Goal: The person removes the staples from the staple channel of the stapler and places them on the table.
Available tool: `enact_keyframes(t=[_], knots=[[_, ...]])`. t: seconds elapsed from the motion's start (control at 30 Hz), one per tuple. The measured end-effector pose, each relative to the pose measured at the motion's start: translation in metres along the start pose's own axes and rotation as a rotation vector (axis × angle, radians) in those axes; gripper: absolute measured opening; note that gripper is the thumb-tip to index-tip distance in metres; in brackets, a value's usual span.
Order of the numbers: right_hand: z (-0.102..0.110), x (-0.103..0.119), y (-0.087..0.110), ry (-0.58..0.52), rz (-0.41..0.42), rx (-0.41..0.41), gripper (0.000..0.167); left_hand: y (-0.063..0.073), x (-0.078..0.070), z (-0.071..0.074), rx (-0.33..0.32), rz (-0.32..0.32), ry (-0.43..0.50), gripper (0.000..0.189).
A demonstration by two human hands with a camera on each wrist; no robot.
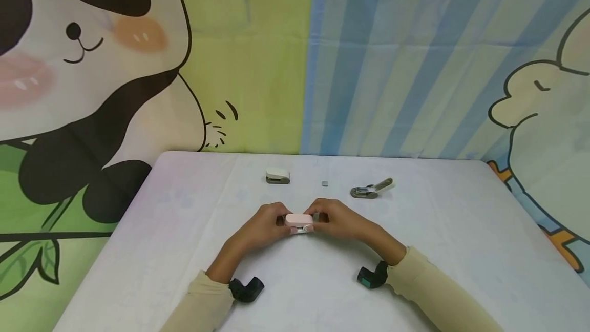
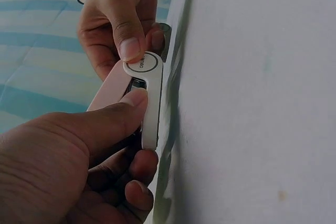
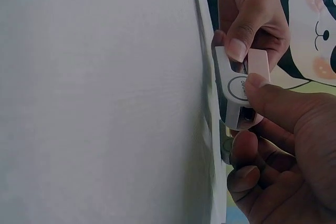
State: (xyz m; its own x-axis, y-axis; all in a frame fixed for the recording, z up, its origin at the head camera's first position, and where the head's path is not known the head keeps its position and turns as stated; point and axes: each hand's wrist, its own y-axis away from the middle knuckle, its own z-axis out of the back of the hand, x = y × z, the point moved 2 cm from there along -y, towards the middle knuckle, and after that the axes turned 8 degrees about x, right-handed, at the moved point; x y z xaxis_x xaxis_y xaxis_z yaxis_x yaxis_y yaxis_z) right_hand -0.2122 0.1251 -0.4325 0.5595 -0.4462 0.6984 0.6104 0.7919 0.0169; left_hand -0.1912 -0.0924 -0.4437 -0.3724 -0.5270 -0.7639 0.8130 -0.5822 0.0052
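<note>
A small pink-and-white stapler [image 1: 300,223] sits low over the white tabletop [image 1: 461,240], near its middle. Its white side bears a round ring mark. The pink top is slightly lifted from the white base.

Both hands cover the ends of the pink stapler [image 1: 299,222] in the head view, so only its middle shows, and the fingers [image 2: 137,190] of the left hand [image 1: 265,227] curl behind it in the left wrist view. The small grey piece [image 1: 324,184] near the far edge of the bench [image 1: 461,250] is too small to identify. The right hand [image 1: 338,219] is cut off by the right and bottom edges of the right wrist view, and both sleeves [image 1: 203,306] run off the bottom of the head view.
</note>
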Motion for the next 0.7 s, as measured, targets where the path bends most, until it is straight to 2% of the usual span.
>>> enact_keyframes(t=[0.5,0.7], knots=[[-0.005,0.002,0.021,-0.010,0.006,0.019,0.022,0.004,-0.007,-0.014,0.085,-0.037,-0.030,0.019],[-0.006,0.002,0.028,-0.027,0.022,0.001,0.024,0.004,-0.009,-0.017,0.108,-0.046,-0.023,0.021]])
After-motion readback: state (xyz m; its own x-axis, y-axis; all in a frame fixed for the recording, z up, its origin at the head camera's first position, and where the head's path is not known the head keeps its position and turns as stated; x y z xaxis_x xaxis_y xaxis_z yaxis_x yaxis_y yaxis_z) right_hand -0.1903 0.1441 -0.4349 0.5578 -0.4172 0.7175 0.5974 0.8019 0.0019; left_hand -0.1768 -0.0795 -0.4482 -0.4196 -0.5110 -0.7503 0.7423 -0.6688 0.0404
